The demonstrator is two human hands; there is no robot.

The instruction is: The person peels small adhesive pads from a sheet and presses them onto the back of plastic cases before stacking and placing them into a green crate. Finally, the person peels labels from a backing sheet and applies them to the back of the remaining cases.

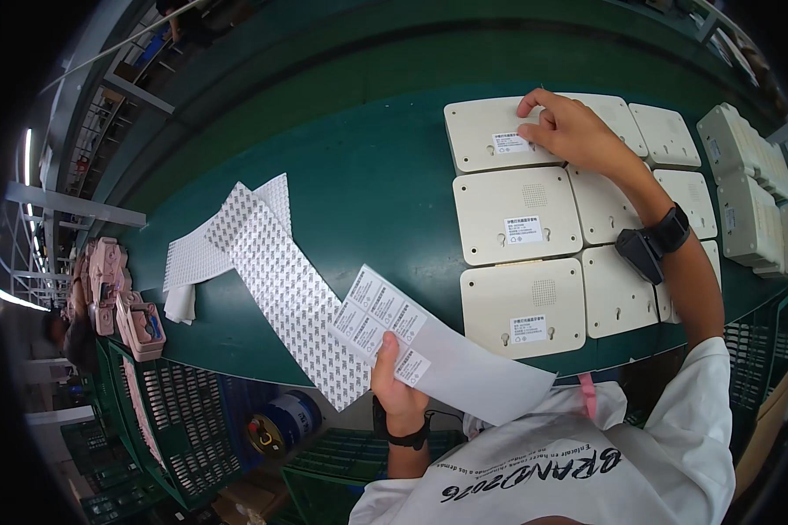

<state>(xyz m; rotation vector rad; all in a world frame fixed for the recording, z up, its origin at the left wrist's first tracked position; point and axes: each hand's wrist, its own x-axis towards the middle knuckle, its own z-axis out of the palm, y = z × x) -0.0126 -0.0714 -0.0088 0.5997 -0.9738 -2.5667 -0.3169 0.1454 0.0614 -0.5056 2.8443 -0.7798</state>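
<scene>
My left hand (397, 385) is closed on a label sheet (385, 306), thumb on top. White printed labels cover its far end, and a bare stretch of backing (477, 376) runs toward my body. My right hand (578, 136) reaches over the far left cream plastic casing (481, 118). Its thumb tip touches the right edge of a white label (510, 143) there; the index finger is bent, with a gap to the thumb. Two more casings in the same column, the middle one (490, 197) and near one (486, 297), each bear a similar label.
More cream casings (613, 280) lie in rows beneath my right arm, and others stand stacked (749, 219) at the far right. Patterned strips (280, 289) spread across the green table (359, 184). Pink plastic parts (140, 324), green crates (188, 420) and a blue drum (289, 420) are at the left.
</scene>
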